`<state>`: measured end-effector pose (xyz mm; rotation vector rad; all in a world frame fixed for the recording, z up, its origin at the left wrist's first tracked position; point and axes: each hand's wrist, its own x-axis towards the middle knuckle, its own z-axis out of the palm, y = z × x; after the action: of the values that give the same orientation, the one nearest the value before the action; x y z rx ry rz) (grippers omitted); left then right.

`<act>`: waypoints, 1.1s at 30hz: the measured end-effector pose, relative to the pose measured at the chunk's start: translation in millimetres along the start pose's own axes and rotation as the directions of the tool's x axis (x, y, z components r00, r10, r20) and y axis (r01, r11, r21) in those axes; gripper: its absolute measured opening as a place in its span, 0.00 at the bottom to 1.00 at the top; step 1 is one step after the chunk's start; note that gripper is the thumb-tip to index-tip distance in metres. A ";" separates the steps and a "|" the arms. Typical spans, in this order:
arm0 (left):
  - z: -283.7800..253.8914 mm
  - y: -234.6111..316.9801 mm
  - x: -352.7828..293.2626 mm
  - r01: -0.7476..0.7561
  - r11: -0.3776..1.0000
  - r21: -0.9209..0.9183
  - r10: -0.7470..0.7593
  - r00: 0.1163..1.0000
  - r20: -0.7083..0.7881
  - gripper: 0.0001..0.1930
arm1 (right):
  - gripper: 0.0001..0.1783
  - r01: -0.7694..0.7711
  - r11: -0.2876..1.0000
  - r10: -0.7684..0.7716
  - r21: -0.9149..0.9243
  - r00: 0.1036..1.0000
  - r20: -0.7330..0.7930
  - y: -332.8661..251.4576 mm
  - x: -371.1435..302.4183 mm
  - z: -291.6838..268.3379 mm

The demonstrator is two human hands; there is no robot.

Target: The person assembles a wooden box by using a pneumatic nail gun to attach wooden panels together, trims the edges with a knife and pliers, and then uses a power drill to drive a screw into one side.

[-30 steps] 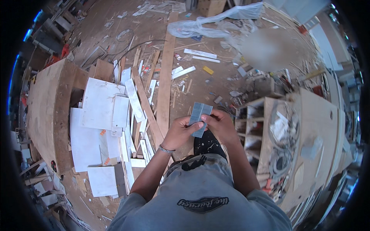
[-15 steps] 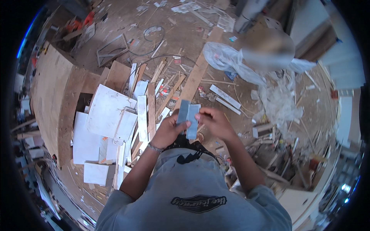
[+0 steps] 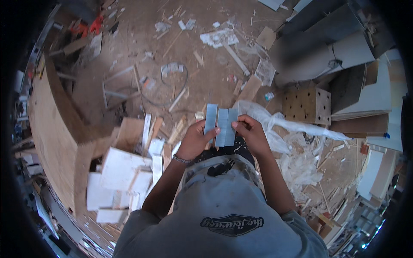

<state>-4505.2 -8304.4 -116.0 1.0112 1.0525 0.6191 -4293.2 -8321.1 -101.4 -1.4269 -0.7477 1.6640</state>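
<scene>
My left hand [image 3: 192,139] is closed on a narrow grey strip [image 3: 211,116], which looks like a strip of collated nails. Its thumb lies across the strip, the tip close to the neighbouring pieces. Beside it, more grey nail strips [image 3: 226,129] lie edge to edge, slightly offset lengthwise. My right hand [image 3: 253,134] pinches these from their right side, thumb on top. A thin gap separates the left strip from the right ones. Both hands are in front of my waist; the fingers under the strips are hidden.
A large wooden box [image 3: 56,124] stands at left, white board offcuts [image 3: 124,170] beside it. Crumpled clear plastic sheeting [image 3: 297,167] lies at right, near a wooden block with holes [image 3: 306,105] and leaning panels [image 3: 365,107]. Wood scraps and a frame [image 3: 122,88] litter the floor.
The strips now lie side by side and spread wider, where they overlapped before. My right hand has come round to their right edge. The whole view has shifted, bringing the block with holes into sight.
</scene>
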 end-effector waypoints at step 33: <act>-497.1 726.0 1348.6 -0.197 0.786 0.585 0.444 0.839 -0.314 0.10 | 0.09 0.152 0.763 -0.294 -0.628 0.947 -0.128 -820.8 1404.0 48.3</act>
<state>-4395.4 -6698.2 -86.1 1.6239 1.5142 0.8970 -4238.9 -6695.0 -110.9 -1.8361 -1.3557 1.0820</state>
